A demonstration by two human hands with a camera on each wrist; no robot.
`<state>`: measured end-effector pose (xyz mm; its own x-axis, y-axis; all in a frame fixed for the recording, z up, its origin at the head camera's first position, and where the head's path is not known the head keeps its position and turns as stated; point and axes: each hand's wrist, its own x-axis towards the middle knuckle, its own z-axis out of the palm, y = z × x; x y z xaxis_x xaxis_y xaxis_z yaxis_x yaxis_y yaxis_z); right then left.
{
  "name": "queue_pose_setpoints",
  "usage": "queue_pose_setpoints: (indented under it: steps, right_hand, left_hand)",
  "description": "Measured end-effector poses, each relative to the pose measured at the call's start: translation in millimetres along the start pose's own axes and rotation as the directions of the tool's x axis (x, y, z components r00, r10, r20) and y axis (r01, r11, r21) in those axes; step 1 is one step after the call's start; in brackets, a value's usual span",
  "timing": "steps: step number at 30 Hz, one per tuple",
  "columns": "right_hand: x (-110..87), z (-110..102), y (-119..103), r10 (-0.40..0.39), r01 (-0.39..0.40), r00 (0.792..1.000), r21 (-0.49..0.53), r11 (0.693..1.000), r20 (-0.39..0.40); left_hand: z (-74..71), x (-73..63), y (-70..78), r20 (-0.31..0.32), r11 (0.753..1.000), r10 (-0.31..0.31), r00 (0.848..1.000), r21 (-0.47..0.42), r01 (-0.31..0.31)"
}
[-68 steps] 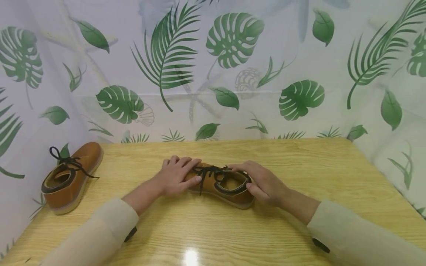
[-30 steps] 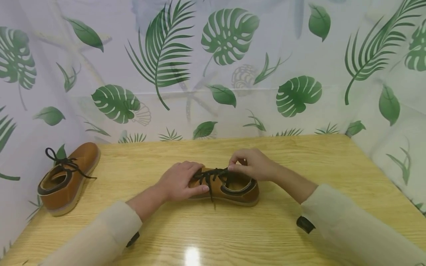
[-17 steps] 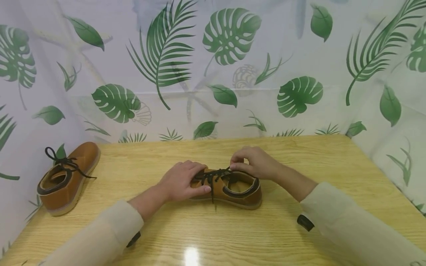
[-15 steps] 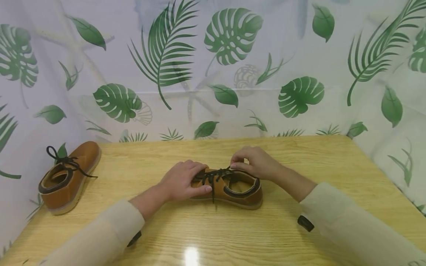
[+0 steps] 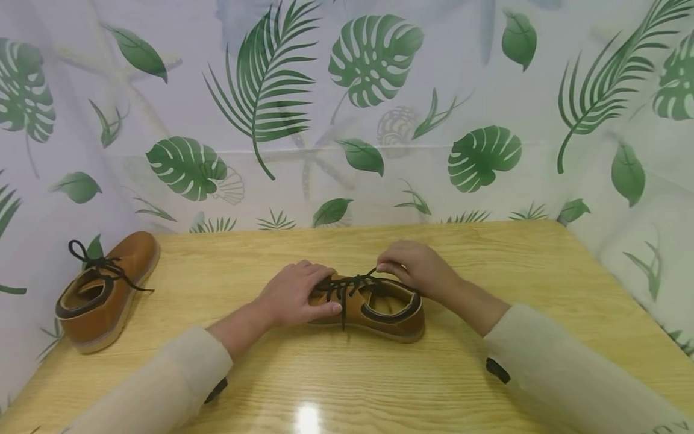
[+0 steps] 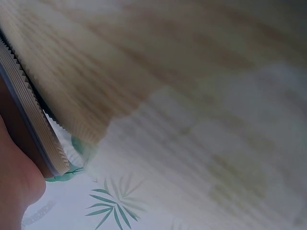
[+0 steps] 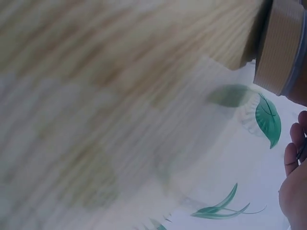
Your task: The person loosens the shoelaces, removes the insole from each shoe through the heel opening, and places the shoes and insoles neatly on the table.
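A brown leather shoe (image 5: pixel 355 310) with black laces lies on the table, toe to the left. My left hand (image 5: pixel 295 295) grips its toe, thumb on the near side and fingers over the top; the toe is mostly hidden. Above the shoe's opening, my right hand (image 5: pixel 420 268) pinches a black shoelace (image 5: pixel 370 273), which rises from the lacing to the fingertips. Another lace end hangs down the near side. The left wrist view catches the ridged sole (image 6: pixel 28 96) beside the hand. In the right wrist view, the heel's sole (image 7: pixel 278 50) shows above curled fingers (image 7: pixel 290 158).
A matching brown shoe (image 5: pixel 89 328) stands at the table's left side, its black lace (image 5: pixel 132 283) in a loop with a trailing end. The wooden table (image 5: pixel 379 392) meets a leaf-printed cloth (image 5: pixel 303 205) at the back and both sides.
My right hand has left the heel and taken a lace, then lifted slightly, drawing it up. The left hand moved a little right along the toe. The shoe turned slightly.
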<state>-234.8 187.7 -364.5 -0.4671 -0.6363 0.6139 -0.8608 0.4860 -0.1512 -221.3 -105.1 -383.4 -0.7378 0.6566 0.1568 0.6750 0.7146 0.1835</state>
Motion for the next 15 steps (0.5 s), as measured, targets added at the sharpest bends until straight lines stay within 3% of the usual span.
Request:
queue_pose_setpoints:
  steps: [15]
  right_hand:
    - [-6.8,7.1,3.0,-0.028,0.026,0.999,-0.057,0.998,-0.034]
  left_hand:
    - [-1.1,-1.3,-0.8,-0.007,1.0,0.008,1.0,-0.01,-0.008]
